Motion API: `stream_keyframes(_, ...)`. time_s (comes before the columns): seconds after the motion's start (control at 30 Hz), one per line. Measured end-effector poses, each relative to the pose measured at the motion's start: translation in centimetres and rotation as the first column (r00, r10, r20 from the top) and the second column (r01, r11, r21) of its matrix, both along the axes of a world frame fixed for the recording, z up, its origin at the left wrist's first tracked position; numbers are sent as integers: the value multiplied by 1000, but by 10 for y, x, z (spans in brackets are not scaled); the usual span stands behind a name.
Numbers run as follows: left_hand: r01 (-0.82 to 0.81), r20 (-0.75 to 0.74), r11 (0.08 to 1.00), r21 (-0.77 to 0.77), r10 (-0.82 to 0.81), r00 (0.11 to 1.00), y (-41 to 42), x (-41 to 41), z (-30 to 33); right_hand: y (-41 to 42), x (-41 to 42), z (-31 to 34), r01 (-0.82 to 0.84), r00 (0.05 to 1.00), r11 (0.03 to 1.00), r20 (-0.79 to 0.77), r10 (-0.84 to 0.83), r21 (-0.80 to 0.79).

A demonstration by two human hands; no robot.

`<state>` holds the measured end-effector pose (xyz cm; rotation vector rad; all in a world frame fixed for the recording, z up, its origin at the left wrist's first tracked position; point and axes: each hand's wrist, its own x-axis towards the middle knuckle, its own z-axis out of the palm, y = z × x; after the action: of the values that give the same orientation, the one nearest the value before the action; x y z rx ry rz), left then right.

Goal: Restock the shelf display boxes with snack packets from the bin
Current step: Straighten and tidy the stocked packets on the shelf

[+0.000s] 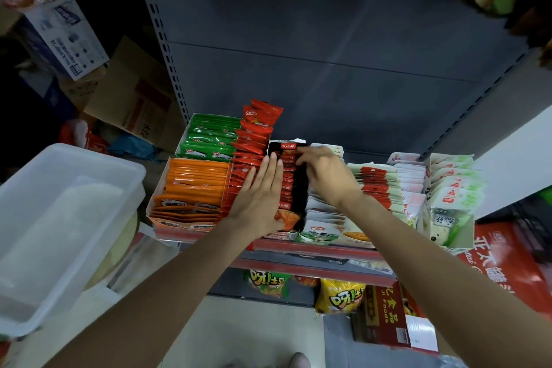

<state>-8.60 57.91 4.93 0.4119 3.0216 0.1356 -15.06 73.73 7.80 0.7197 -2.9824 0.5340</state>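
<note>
On the shelf (313,249), two hands, left hand (259,194) and right hand (324,172), touch one black display box (300,185).

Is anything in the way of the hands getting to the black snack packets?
No. The left hand lies flat against the black packets, and the right hand touches their far end. Nothing visible sits between.
</note>
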Motion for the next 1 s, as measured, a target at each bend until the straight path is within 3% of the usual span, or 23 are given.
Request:
stream_keyframes(0.07,-9,66,1000,6,9,998,3,-8,2,4,-2,5,79,995,990,-51,-85,-114)
stream_keyframes(0.2,19,62,1000,5,-19,998,-2,-10,3,2,-17,13,61,986,998,154,-60,0)
stream_keyframes(0.37,48,-8,999,16,-47,999,-8,-4,0,-12,-28,11,91,994,988,-75,-82,122)
stream_keyframes(0.47,43,-15,999,23,-43,999,-8,-5,-1,-21,-32,11,106,988,967,-132,-77,232)
stream_keyframes(0.73,38,4,998,45,-38,999,-7,-6,-3,-23,-36,17,30,995,951,-103,2,308)
stream_keyframes(0.87,35,15,999,34,-36,999,-7,-8,-3,-29,-36,20,-20,996,902,-67,54,432)
stream_keyframes(1.0,36,21,999,31,-37,999,-8,-9,-3,-33,-43,24,18,999,890,-43,2,457)
